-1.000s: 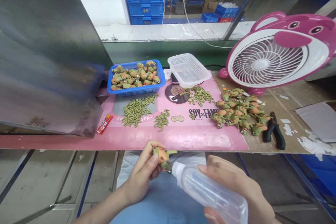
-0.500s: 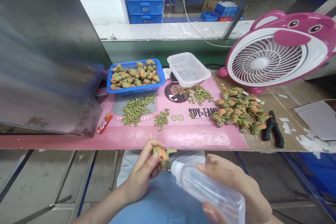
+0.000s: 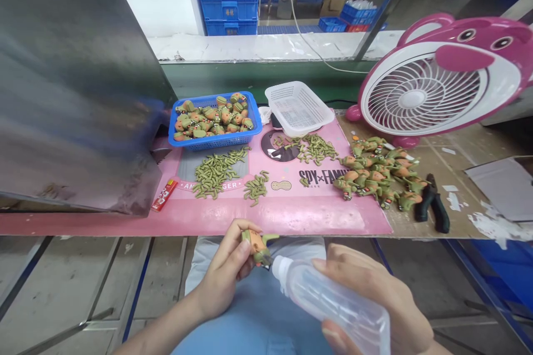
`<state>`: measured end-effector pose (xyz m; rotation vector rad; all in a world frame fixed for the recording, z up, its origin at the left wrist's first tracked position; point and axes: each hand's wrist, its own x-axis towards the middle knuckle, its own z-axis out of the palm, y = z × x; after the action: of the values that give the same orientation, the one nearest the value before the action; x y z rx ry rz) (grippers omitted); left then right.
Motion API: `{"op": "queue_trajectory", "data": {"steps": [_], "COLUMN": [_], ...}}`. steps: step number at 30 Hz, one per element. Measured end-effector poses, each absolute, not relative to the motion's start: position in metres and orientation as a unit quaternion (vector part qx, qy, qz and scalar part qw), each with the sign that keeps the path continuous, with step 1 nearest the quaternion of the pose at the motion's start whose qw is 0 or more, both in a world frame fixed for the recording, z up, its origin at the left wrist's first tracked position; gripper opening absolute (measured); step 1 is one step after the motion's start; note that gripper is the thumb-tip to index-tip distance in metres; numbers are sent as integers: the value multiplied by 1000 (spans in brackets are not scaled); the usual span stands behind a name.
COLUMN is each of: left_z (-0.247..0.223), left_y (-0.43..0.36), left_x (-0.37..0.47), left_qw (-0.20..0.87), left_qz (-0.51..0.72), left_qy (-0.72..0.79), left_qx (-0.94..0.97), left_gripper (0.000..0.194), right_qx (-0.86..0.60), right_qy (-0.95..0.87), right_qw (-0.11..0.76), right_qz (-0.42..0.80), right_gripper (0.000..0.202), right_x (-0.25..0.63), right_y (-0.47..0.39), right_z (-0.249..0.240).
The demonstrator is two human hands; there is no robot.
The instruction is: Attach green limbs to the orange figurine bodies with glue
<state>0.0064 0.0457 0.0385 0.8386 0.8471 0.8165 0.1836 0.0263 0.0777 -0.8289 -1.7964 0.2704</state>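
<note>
Pinched between the thumb and fingers of my left hand point(image 3: 227, 269) is a small green and orange toy figure point(image 3: 257, 244), with a thin green limb sticking out to the right. My right hand point(image 3: 370, 288) is wrapped round a clear squeeze bottle point(image 3: 333, 299), tilted so its white cap point(image 3: 281, 269) faces the figure. The bottle's narrow tip is at the figure's lower right side; whether it touches cannot be made out. Both hands are over my lap, just in front of the table edge. Small curved green pieces point(image 3: 219, 172) lie heaped on the pink mat point(image 3: 283, 216).
A blue basket point(image 3: 195, 144) holds many similar figures, beside a white basket point(image 3: 297, 105). More figures point(image 3: 377, 172) with limbs lie at right, near black-handled pliers point(image 3: 433, 205). A pink fan point(image 3: 416, 100) stands behind them. A metal box point(image 3: 79, 94) flanks the left; a red packet point(image 3: 165, 195) lies near.
The figure has turned slightly in my left hand, and its lower end has shifted a little. The bottle stays almost in the same place.
</note>
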Motion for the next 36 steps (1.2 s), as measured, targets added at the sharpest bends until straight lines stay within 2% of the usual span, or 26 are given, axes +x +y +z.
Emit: {"op": "queue_trajectory", "data": {"steps": [29,36], "left_z": [41,42], "left_y": [47,46], "left_x": [6,4], "left_qw": [747,699], "left_qz": [357,370], "left_qy": [386,414], "left_qx": [408,451], "left_gripper": [32,28], "right_qx": [-378,-395], "right_qy": [-734,-736], "right_qw": [557,543], "right_qz": [90,88], "right_gripper": [19,15], "right_x": [179,175], "right_y": [27,30], "right_z": [83,88]}}
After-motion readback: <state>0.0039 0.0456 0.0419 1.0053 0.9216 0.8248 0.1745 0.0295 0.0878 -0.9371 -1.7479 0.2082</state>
